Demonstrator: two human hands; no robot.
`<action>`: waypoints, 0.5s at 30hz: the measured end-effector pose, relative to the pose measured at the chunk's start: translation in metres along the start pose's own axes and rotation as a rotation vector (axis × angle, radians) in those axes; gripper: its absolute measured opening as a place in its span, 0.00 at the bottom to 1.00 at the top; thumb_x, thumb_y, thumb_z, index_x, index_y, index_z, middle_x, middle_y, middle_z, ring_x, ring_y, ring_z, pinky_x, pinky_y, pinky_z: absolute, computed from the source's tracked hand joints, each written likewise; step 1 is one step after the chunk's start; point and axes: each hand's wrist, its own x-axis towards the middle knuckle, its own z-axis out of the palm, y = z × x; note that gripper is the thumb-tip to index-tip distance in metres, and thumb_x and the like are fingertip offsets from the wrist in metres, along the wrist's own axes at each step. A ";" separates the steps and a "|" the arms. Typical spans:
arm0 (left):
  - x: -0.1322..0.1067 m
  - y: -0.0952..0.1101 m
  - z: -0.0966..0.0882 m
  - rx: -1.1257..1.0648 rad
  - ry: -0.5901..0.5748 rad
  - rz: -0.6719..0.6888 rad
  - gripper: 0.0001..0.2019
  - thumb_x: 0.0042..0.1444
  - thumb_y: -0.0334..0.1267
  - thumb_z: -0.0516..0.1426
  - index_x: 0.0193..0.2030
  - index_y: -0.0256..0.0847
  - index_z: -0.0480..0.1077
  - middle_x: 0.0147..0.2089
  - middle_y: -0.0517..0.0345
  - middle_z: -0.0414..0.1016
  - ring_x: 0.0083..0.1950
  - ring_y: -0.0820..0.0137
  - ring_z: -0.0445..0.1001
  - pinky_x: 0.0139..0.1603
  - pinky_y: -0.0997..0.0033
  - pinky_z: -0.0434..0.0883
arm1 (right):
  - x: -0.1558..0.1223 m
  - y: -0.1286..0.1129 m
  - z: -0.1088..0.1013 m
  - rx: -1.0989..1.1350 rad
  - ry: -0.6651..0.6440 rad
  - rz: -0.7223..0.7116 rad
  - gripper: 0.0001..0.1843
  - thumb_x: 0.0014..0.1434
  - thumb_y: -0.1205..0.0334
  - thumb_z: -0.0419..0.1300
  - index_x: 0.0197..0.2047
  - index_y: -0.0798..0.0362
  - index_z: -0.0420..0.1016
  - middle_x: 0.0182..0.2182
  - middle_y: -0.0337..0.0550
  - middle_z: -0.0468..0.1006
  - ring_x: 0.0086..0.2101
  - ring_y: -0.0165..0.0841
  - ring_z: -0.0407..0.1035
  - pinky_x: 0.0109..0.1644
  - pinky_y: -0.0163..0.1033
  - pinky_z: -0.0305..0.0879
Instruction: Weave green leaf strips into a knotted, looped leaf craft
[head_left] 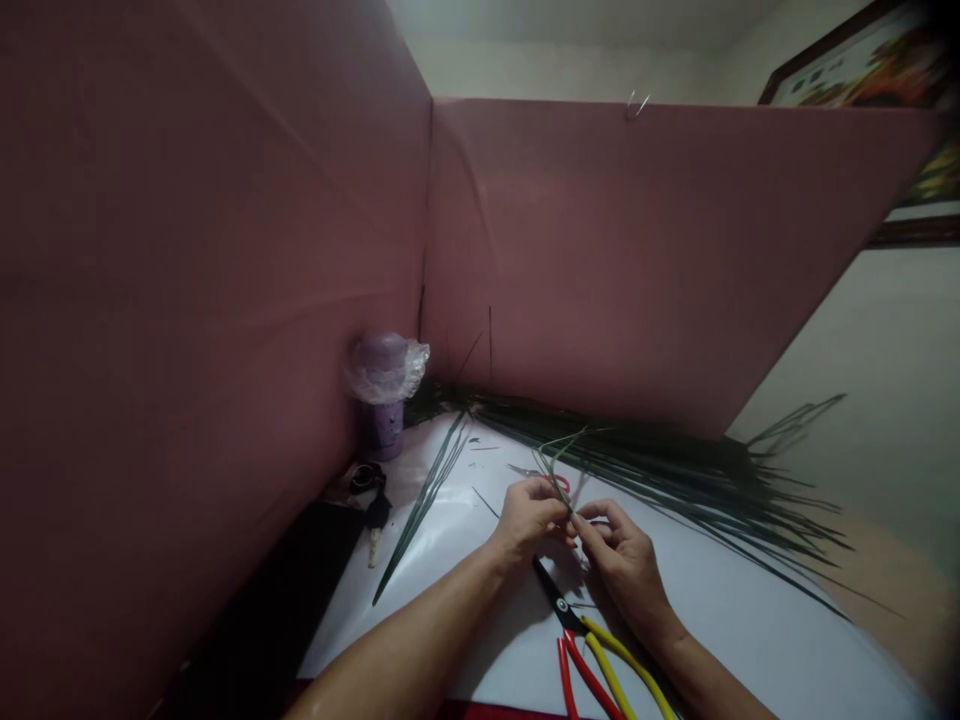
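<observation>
Here, your left hand [531, 518] and right hand [621, 552] pinch the thin green strip [558, 482] at lower centre of the frame, close together, probably for finer control; below, the scissors [566, 612] point their handles to the bottom edge, perhaps for easy reach.

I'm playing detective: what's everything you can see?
Leaf pile: one, green, along back
Leaf bunch: one, green, left
Held strips: several, pale green, centre
Big scissors: one, black, red, yellow, front
Smaller tool: one, red handle, centre
Cup: one, purple, back left
Plastic wrap: one, clear, around cup
Key: one, dark, left
Sheet: one, white, tabletop
Panels: two, pink, left and back
Clip: one, silvery, panel top
Framed picture: one, multicoloured, upper right
Left hand: one, pinching strips
Right hand: one, pinching strips
</observation>
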 end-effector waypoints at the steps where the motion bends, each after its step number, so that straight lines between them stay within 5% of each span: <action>1: 0.000 0.001 0.000 0.006 -0.008 0.001 0.06 0.35 0.27 0.55 0.25 0.34 0.65 0.18 0.60 0.68 0.19 0.75 0.67 0.20 0.75 0.67 | 0.000 0.001 0.000 0.008 0.000 0.001 0.17 0.51 0.48 0.61 0.33 0.53 0.64 0.16 0.37 0.72 0.15 0.27 0.61 0.16 0.30 0.53; 15: -0.003 0.008 0.000 0.009 -0.065 -0.005 0.07 0.38 0.29 0.58 0.28 0.32 0.67 0.23 0.58 0.70 0.21 0.75 0.68 0.23 0.73 0.69 | 0.002 -0.001 0.000 0.039 -0.008 -0.036 0.18 0.52 0.46 0.59 0.34 0.53 0.65 0.19 0.40 0.74 0.18 0.30 0.67 0.17 0.30 0.56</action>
